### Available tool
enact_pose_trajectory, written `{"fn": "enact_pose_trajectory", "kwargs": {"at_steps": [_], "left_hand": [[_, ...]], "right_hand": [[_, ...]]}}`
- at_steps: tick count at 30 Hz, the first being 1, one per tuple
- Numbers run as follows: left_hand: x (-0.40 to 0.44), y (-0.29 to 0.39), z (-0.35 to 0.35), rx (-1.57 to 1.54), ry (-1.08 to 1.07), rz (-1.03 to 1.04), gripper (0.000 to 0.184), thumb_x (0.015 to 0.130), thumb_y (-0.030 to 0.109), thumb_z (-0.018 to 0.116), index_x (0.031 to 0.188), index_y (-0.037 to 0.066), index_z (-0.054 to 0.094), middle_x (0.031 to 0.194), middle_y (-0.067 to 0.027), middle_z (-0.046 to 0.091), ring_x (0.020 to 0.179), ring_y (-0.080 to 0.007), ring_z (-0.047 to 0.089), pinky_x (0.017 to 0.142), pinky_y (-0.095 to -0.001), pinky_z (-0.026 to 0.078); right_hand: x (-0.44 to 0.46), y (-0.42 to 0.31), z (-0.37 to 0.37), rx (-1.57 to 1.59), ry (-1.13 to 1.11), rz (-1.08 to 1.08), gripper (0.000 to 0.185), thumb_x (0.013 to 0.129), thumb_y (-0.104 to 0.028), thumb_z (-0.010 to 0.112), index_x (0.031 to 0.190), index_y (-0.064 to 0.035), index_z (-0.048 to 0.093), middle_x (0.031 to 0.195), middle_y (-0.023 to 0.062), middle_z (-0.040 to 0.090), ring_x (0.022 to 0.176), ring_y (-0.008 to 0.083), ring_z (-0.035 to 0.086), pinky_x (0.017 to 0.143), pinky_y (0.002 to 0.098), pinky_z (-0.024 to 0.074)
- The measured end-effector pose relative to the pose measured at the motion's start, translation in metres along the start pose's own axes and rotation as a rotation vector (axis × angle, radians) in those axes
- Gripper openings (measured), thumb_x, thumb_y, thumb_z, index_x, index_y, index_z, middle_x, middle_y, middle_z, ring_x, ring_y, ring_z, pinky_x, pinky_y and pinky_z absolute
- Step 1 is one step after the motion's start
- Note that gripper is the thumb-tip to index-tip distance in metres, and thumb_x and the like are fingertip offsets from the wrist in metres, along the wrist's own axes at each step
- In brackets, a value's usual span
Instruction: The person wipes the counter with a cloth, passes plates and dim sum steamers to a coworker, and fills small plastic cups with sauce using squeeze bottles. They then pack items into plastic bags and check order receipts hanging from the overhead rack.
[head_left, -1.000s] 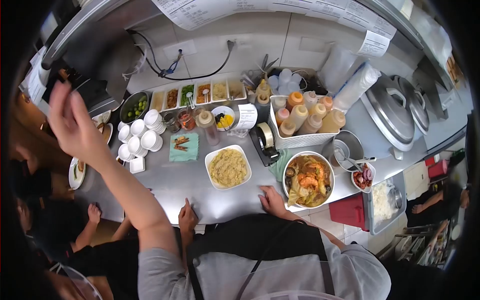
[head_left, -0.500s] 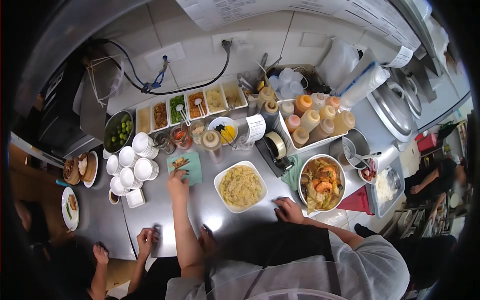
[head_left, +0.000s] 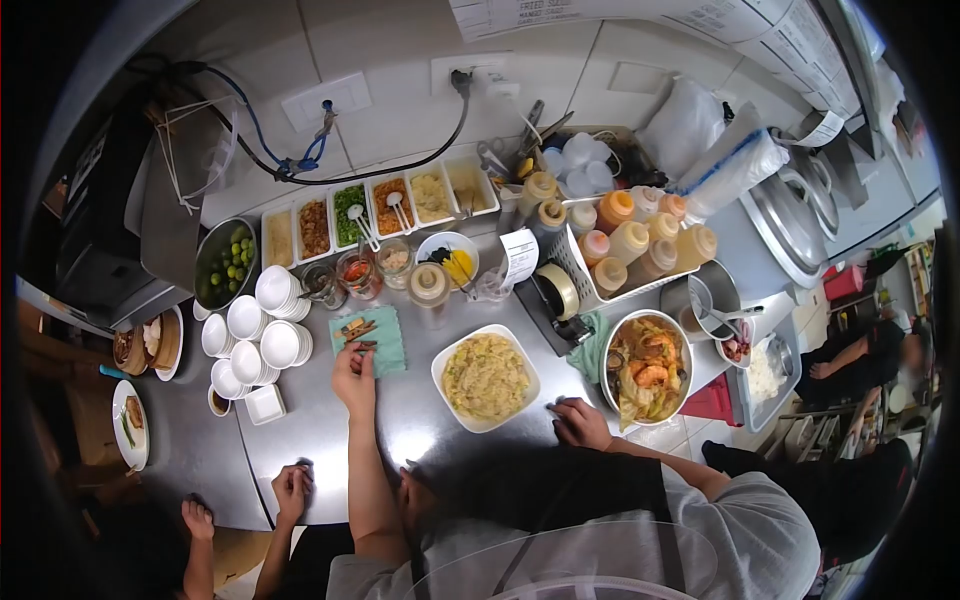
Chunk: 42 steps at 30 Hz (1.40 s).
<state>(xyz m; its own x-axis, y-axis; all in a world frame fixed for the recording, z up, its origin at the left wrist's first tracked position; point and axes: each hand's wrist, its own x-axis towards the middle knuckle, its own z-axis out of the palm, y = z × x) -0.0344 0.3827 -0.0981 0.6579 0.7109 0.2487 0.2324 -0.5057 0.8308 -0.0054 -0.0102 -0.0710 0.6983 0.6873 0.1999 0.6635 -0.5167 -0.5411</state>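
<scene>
My left hand (head_left: 354,382) is at the front edge of a folded green cloth (head_left: 388,348), its fingertips pinched on a small wooden clothespin (head_left: 362,346). More wooden clothespins (head_left: 355,328) lie on the cloth just beyond. My right hand (head_left: 582,422) rests on the steel counter with its fingers loosely stretched and nothing in them. Between my hands stands a square white bowl of fried rice (head_left: 486,378). Right of it, close to my right hand, is a round bowl of shrimp and vegetables (head_left: 648,368).
Stacked white saucers (head_left: 285,345), jars (head_left: 358,276) and a sauce bottle (head_left: 429,295) stand behind the cloth. A tape dispenser (head_left: 553,305) and a basket of squeeze bottles (head_left: 650,240) are at the back right. Other people's hands (head_left: 292,492) are at the counter's left front edge.
The view has shifted slightly. My left hand stays by the clothespins with small finger movement. My right hand remains resting on the counter.
</scene>
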Motion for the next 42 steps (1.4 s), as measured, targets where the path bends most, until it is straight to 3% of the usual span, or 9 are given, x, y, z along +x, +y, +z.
{"fn": "enact_pose_trajectory", "kwargs": {"at_steps": [9, 22, 32, 34, 42], "left_hand": [[0.0, 0.003, -0.003, 0.129, -0.008, 0.112, 0.023, 0.066, 0.004, 0.066, 0.088, 0.007, 0.062, 0.064, -0.004, 0.051, 0.048, -0.0137, 0.046, 0.046, -0.0259, 0.038], [0.0, 0.008, -0.002, 0.158, 0.041, 0.116, 0.02, 0.069, 0.006, 0.065, 0.089, 0.007, 0.062, 0.064, -0.0036, 0.051, 0.05, -0.0126, 0.046, 0.048, -0.0246, 0.038], [0.0, -0.009, 0.003, 0.22, 0.183, 0.051, 0.022, 0.068, 0.009, 0.067, 0.089, 0.007, 0.059, 0.056, -0.0053, 0.048, 0.049, -0.0167, 0.048, 0.047, -0.0295, 0.039], [-0.001, -0.002, 0.001, 0.234, 0.148, 0.115, 0.021, 0.068, 0.01, 0.067, 0.086, 0.007, 0.058, 0.056, -0.0056, 0.048, 0.049, -0.0188, 0.048, 0.047, -0.031, 0.039], [-0.005, 0.005, 0.0, 0.266, 0.115, 0.068, 0.021, 0.069, 0.013, 0.065, 0.088, 0.01, 0.057, 0.065, -0.0054, 0.053, 0.059, -0.023, 0.052, 0.054, -0.0349, 0.042]], "right_hand": [[-0.002, -0.003, -0.001, 0.029, -0.01, 0.033, 0.033, 0.069, -0.011, 0.06, 0.102, -0.0084, 0.054, 0.092, 0.0099, 0.053, 0.082, 0.0243, 0.056, 0.066, 0.0315, 0.0482], [-0.005, 0.001, 0.003, 0.044, 0.009, 0.013, 0.032, 0.07, -0.011, 0.061, 0.101, -0.0097, 0.053, 0.093, 0.0115, 0.053, 0.079, 0.0276, 0.056, 0.064, 0.0337, 0.0478], [-0.01, 0.008, 0.016, 0.086, -0.012, 0.026, 0.035, 0.069, -0.008, 0.061, 0.103, -0.0095, 0.052, 0.094, 0.0136, 0.052, 0.08, 0.03, 0.055, 0.064, 0.0353, 0.0471], [-0.012, 0.007, 0.014, 0.078, 0.02, 0.037, 0.035, 0.068, -0.007, 0.061, 0.102, -0.0091, 0.052, 0.094, 0.0141, 0.052, 0.08, 0.0311, 0.055, 0.065, 0.036, 0.0469], [-0.013, 0.006, 0.012, 0.117, 0.042, 0.022, 0.032, 0.069, -0.008, 0.062, 0.1, -0.0093, 0.053, 0.095, 0.0146, 0.052, 0.08, 0.0317, 0.055, 0.065, 0.0359, 0.0467]]}}
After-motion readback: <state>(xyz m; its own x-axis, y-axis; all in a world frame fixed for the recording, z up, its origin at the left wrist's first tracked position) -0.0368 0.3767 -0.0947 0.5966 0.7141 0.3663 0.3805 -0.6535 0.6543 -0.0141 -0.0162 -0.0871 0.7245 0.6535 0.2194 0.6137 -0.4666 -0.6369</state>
